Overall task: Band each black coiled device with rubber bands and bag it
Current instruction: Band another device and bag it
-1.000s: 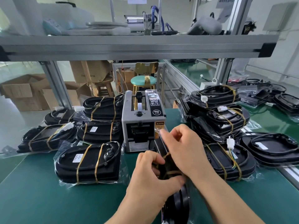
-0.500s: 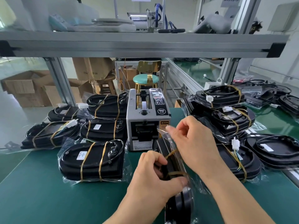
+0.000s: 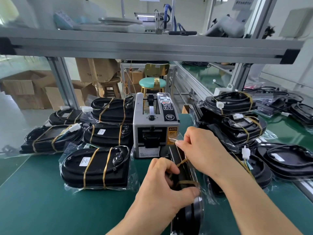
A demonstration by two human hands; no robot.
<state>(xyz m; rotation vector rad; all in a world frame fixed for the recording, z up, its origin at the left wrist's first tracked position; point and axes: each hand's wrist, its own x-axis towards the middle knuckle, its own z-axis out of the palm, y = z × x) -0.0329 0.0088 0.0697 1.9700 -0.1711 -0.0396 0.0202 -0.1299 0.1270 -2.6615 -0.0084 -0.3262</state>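
Note:
A black coiled device [image 3: 189,212] stands on edge in front of me, wrapped in a clear plastic bag [image 3: 194,168] with tan rubber bands [image 3: 185,183] across it. My left hand [image 3: 162,189] grips the device from the left, thumb laid over the lower band. My right hand [image 3: 201,150] is above it and pinches the top edge of the bag, or a piece of clear tape, between thumb and forefinger; I cannot tell which. Banded and bagged devices lie in a pile at the left [image 3: 94,168] and in a stack at the right [image 3: 237,116].
A grey tape dispenser [image 3: 155,126] stands on the green mat [image 3: 42,200] just beyond my hands. More black devices [image 3: 291,160] lie at the far right. An aluminium shelf beam [image 3: 152,48] crosses overhead. Cardboard boxes [image 3: 25,89] and a stool [image 3: 152,83] are behind the bench.
My right hand has lifted slightly toward the dispenser, still pinching the clear film. My left hand keeps its grip on the device. The camera has shifted a little.

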